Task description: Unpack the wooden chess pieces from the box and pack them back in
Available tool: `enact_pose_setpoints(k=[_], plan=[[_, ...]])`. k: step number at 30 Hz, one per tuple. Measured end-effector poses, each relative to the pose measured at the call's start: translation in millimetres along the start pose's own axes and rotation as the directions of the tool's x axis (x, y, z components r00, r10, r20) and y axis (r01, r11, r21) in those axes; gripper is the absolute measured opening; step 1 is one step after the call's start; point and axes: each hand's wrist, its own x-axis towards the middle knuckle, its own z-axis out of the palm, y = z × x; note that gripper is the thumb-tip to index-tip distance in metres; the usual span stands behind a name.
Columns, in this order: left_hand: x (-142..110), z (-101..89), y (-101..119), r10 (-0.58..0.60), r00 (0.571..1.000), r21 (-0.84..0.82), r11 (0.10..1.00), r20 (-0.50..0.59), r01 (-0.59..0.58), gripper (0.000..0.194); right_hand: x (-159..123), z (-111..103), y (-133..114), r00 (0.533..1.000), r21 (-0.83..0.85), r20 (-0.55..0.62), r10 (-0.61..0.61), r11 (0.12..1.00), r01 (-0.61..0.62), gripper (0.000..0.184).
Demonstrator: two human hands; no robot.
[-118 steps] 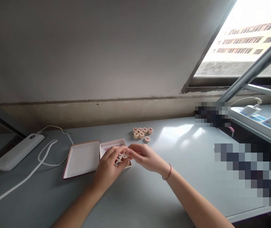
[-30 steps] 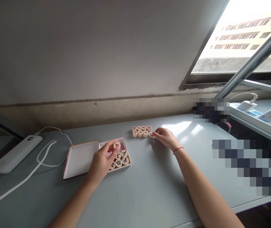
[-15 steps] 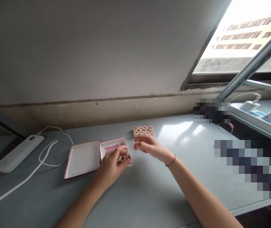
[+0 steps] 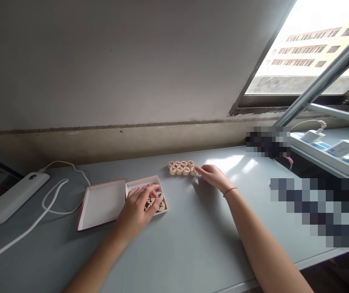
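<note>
A small white box [image 4: 163,202] on the grey desk [image 4: 192,236] holds several round wooden chess pieces with black marks. My left hand [image 4: 137,209] lies over it, fingers bent down onto the pieces; whether one is gripped is hidden. Beside the box on the left lies its open lid [image 4: 101,202]. Farther back, several pieces with red marks [image 4: 180,167] sit in two short rows. My right hand [image 4: 213,177] is at the right end of those rows, its fingertips pinched on the end piece [image 4: 194,171].
A white power bank [image 4: 11,197] with a looping white cable [image 4: 52,195] lies at the left. A second desk with a power strip and plugs [image 4: 330,150] stands at the right, under the window. The wall runs close behind the desk.
My right hand has carried a piece from beside the box back to the red rows and set it at their right end. My left hand stays on the box pieces.
</note>
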Motion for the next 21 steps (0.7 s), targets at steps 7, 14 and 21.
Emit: enact_pose_setpoints(k=[7,14,21], plan=[[2,-5.1,-5,-0.050,0.999,0.075,0.996,0.001,0.050,0.023,-1,4,1,0.990,-0.188,0.098,-0.099,0.975,0.116,0.026],[8,-21.9,-17,-0.025,0.999,0.116,0.993,0.045,0.019,0.026,-6,6,-8,0.986,-0.290,0.061,-0.158,0.942,0.169,0.023],[4,-45.1,-42,-0.181,0.966,0.225,0.965,0.184,0.138,0.029,-42,25,-51,0.841,0.002,0.229,-0.489,0.865,0.502,0.037]])
